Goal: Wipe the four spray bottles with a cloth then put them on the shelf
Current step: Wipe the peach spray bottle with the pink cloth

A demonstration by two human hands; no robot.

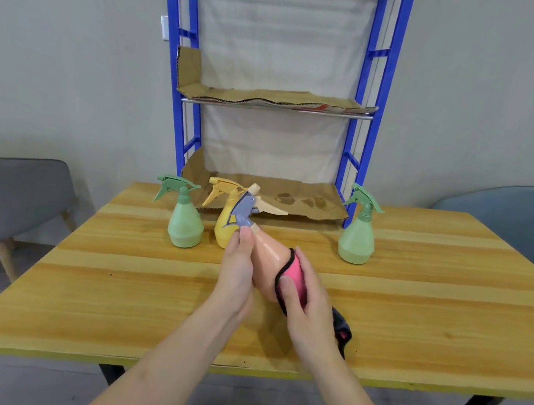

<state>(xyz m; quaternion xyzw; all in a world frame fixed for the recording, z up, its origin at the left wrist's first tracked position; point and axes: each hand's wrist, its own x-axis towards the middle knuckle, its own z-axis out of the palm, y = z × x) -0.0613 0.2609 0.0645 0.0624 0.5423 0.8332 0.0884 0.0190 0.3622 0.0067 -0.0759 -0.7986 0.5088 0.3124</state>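
My left hand (238, 267) grips a peach spray bottle (266, 254) with a grey-blue trigger head, tilted above the table's middle. My right hand (306, 289) holds a pink cloth (295, 270) with a black edge against the bottle's right side; the cloth's tail hangs behind my wrist. A yellow spray bottle (224, 227) stands just behind, partly hidden by the peach one. One green spray bottle (185, 221) stands to its left and another green spray bottle (357, 236) stands at the right, by the blue shelf (369, 89).
The wooden table (415, 311) carries the blue shelf unit at its back edge, with cardboard sheets (294, 196) lining the bottom and middle levels. A grey chair (6, 198) stands at the left and a blue-grey chair (526, 220) at the right.
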